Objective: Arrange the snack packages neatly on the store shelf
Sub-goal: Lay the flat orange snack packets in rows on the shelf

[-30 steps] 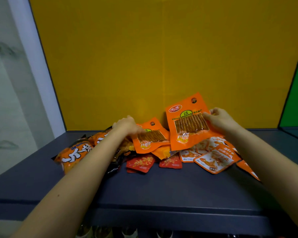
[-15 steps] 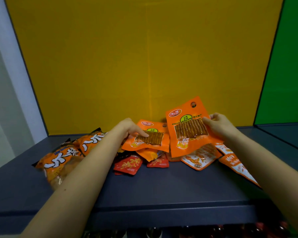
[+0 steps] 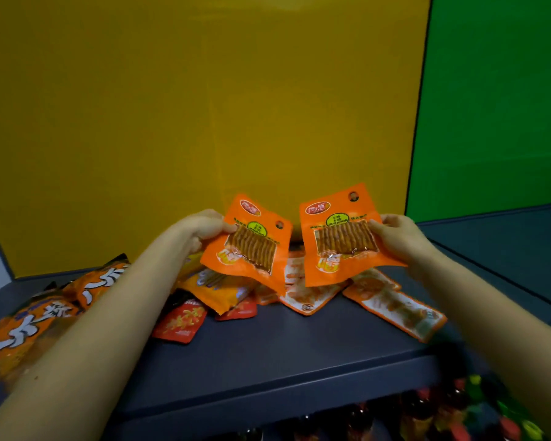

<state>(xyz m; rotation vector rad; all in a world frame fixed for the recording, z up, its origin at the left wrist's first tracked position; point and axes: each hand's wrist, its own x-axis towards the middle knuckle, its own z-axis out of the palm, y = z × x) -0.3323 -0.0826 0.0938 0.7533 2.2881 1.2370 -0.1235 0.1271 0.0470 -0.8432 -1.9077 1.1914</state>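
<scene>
Two matching orange snack packs with clear windows are held up above the dark shelf (image 3: 268,351). My left hand (image 3: 201,229) pinches the left pack (image 3: 252,246) by its left edge, tilted. My right hand (image 3: 398,233) grips the right pack (image 3: 337,237) by its right edge, nearly upright. Below them lies a loose heap: large orange bags (image 3: 29,326) at the left, small red packets (image 3: 182,323) in the middle, and orange-and-white packs (image 3: 398,307) at the right.
A yellow back wall (image 3: 204,106) closes the shelf behind, with a green panel (image 3: 497,100) at the right. Bottles (image 3: 452,409) stand on the level below the shelf's front edge. Bare shelf surface shows in front of the heap and at the far right.
My left hand has lifted the second orange pack off the heap and now holds it up beside the right one. The view has shifted to the right.
</scene>
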